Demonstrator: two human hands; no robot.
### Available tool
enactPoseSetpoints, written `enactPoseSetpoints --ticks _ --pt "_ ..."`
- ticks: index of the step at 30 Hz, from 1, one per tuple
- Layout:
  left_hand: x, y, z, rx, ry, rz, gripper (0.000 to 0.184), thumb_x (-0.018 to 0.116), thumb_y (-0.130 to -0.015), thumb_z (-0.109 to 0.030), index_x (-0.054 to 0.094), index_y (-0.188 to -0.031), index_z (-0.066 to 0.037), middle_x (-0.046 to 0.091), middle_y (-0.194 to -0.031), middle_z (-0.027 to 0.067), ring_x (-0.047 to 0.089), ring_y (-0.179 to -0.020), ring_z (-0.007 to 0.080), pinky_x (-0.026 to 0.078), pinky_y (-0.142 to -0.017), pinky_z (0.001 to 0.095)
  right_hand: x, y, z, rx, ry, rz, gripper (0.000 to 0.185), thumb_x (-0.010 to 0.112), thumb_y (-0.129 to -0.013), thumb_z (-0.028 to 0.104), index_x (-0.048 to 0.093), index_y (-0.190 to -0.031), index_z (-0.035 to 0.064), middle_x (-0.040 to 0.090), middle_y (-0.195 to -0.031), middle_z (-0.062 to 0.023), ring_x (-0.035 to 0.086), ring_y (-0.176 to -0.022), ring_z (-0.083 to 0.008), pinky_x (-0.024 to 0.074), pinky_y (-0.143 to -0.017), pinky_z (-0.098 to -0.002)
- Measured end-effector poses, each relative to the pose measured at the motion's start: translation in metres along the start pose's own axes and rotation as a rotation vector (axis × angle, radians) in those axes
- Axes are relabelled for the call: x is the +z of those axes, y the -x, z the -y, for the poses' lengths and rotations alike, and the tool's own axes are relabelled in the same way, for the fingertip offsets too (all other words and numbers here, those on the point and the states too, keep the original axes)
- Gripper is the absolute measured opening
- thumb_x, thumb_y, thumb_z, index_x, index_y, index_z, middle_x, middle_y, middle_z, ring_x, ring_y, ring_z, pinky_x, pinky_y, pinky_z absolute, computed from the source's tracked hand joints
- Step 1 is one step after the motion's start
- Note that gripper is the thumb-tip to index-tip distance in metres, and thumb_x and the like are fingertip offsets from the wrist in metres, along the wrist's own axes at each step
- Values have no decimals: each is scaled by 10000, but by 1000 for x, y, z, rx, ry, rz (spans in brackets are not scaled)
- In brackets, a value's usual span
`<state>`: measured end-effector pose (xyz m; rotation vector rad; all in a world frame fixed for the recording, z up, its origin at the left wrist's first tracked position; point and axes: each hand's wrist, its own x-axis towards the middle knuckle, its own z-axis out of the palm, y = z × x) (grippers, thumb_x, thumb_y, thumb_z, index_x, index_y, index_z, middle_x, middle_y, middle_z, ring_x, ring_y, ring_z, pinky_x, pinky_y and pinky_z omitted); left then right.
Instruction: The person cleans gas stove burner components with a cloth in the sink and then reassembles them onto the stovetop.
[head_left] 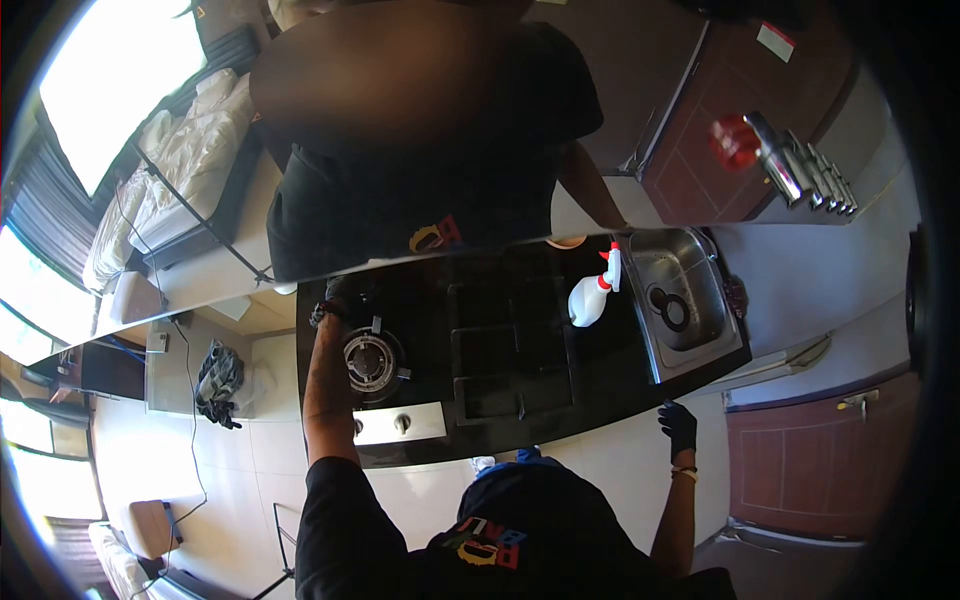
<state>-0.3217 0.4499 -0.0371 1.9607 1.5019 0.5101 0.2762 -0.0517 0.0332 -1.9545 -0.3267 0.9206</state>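
My left hand [340,289], in a black glove, reaches to the back left of the black hob [420,300], behind the gas burner [371,362]. Its fingers blend into the dark surface, so what they touch is unclear. My right hand [679,425], also black-gloved, hangs off the counter's front edge below the sink, fingers apart and holding nothing. A dark pan grate [515,345] lies to the right of the burner. Between grate and sink stands a white spray bottle [588,302] with a red-and-white trigger head.
The steel sink [655,350] at the right holds a black ring-shaped part [672,312]. A control panel with knobs [402,424] sits at the hob's front left. Behind the counter runs a reflective panel [360,200]. Several knife-like handles [800,170] show at upper right.
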Motion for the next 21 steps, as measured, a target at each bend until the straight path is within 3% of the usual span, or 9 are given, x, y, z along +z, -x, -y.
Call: enactPoseSetpoints --ticks 3,5,8,11,14,16,18,20,21 --pt "-2 2 15 128 -186 -116 470 611 -842 -317 537 -1294 -210 672 -1065 125 637 -984 325 513 -806 419 0 -4 -4 -3 -9 10 343 553 -879 292 641 -1146 96 682 -945 -56 619 -810 -142 450 -729 -298" --pt "-3 -10 37 -10 -362 -216 403 605 -839 -310 608 -1226 -199 693 -983 124 658 -925 321 517 -789 414 1 -6 -5 2 -20 14 340 556 -878 296 643 -1139 97 681 -942 -54 620 -809 -143 451 -725 -296" --pt "-25 8 -8 -108 -373 -333 307 595 -831 -300 690 -1096 -179 693 -945 134 665 -903 309 519 -779 414 3 -6 -4 -14 -1 18 331 563 -876 299 650 -1126 99 681 -938 -53 622 -807 -147 452 -723 -297" --pt "-27 17 -11 13 -239 -374 254 583 -822 -278 722 -1007 -172 694 -907 133 666 -900 308 520 -768 408 2 -9 -6 -33 7 24 330 576 -870 311 656 -1114 104 682 -939 -56 623 -805 -151 452 -722 -298" --pt "-28 22 -34 -125 -289 -155 279 566 -800 -204 713 -1033 -161 688 -946 149 662 -916 312 522 -770 391 5 -9 -3 -7 14 8 333 591 -860 322 659 -1109 111 683 -946 -59 623 -805 -154 452 -720 -299" --pt "-16 27 -28 -39 114 -132 337 551 -793 -123 699 -1084 -208 681 -973 153 664 -921 292 525 -764 380 7 -7 0 4 1 16 334 596 -856 325 659 -1109 115 683 -951 -59 624 -806 -154 453 -722 -300" --pt "-13 31 -24 15 139 -116 381 546 -793 -88 688 -1120 -224 680 -989 158 665 -935 275 525 -772 372 7 -6 1 6 -10 27 336 601 -853 327 659 -1110 118 684 -955 -60 625 -808 -155 453 -727 -301" --pt "-17 30 -26 37 -216 -104 381 551 -801 -101 680 -1143 -210 685 -994 162 666 -958 260 522 -793 366 5 -8 -1 1 -22 38 338 606 -850 327 659 -1112 120 684 -958 -60 626 -813 -156 453 -735 -303" --pt "-18 32 -27 36 -219 -107 381 551 -801 -101 680 -1143 -210 685 -994 162 666 -958 260 522 -793 366 5 -7 -1 -9 -13 37 350 616 -843 338 658 -1114 120 685 -957 -61 625 -820 -158 453 -738 -305"
